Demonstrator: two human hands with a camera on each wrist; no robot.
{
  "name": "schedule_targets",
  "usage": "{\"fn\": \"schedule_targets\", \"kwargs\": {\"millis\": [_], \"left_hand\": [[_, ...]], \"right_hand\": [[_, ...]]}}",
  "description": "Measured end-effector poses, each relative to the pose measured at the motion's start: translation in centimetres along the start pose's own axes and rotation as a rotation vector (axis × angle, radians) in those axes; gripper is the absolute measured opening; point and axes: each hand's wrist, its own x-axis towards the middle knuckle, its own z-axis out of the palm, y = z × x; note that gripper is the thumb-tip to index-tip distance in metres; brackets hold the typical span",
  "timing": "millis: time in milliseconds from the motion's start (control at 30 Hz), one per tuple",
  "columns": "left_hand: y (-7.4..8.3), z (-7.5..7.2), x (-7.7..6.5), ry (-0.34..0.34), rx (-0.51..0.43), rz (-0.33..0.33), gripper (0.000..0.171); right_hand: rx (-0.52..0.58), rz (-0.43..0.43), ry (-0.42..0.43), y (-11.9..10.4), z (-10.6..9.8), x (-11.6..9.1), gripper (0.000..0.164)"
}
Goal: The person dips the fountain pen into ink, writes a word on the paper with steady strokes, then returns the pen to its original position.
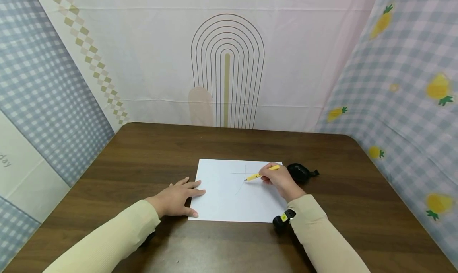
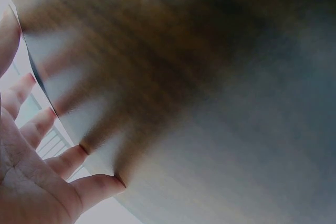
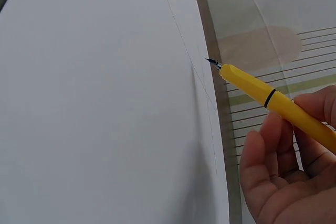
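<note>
A white sheet of paper lies on the brown table, bearing thin lines that cross near its top and a slanted line lower down. My right hand pinches a yellow fountain pen between thumb and fingers. Its dark metal nib points at the paper, close to the drawn lines. At the sheet's left edge rests my left hand, fingers spread. Some of its fingertips lie on the paper, and the palm side shows in the left wrist view, casting a reflection on the tabletop.
A black rounded thing with a short tab sits just right of the paper. Dark wood tabletop surrounds the sheet. A patterned white cloth hangs behind, with blue checked cloth at the sides.
</note>
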Motion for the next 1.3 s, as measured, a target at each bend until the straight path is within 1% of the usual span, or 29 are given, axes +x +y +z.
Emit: {"fn": "schedule_targets", "kwargs": {"millis": [233, 467, 600, 800, 1300], "left_hand": [[0.0, 0.0, 0.0, -0.002, -0.005, 0.001, 0.07], [-0.1, 0.0, 0.1, 0.003, -0.003, 0.003, 0.071], [-0.2, 0.0, 0.1, 0.0, -0.002, 0.003, 0.071], [-0.1, 0.0, 0.0, -0.006, -0.003, 0.01, 0.071], [-0.3, 0.0, 0.1, -0.008, -0.004, 0.005, 0.072]], "right_hand": [[0.011, -0.012, 0.04, -0.3, 0.0, 0.5, 0.011], [-0.015, -0.001, 0.084, -0.8, 0.0, 0.9, 0.013], [-0.024, -0.005, 0.091, -0.7, 0.1, 1.0, 0.014], [-0.03, 0.013, 0.109, -0.5, 0.4, 1.3, 0.015], [-0.022, 0.005, 0.1, -0.2, 0.6, 1.9, 0.015]]}}
